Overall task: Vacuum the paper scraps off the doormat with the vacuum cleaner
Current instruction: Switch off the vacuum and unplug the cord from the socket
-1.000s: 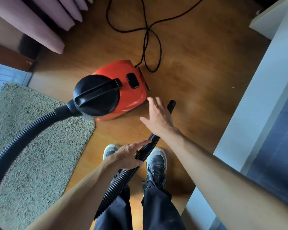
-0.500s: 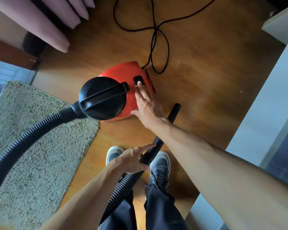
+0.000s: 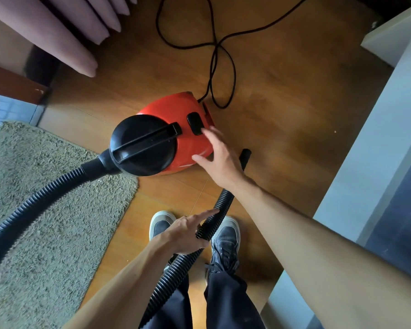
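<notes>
Vacuum cleaner [image 3: 192, 144] beside doormat [image 3: 48, 224]; left hand [image 3: 186, 234] grips hose [image 3: 220, 208]; right hand [image 3: 220, 159] flat, fingers straight.

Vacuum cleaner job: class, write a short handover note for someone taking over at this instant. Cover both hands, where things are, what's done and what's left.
Left-hand grip: holds the hose near its nozzle end.
Right-hand grip: open, fingers straight, fingertips by the black switch; contact unclear.
Vacuum cleaner: on the wood floor beside the doormat. Nozzle: over bare floor, not the doormat.
Done: hose in hand. Whether the power is on cannot be told.
Left: vacuum the doormat; no paper scraps can be made out on it here.
</notes>
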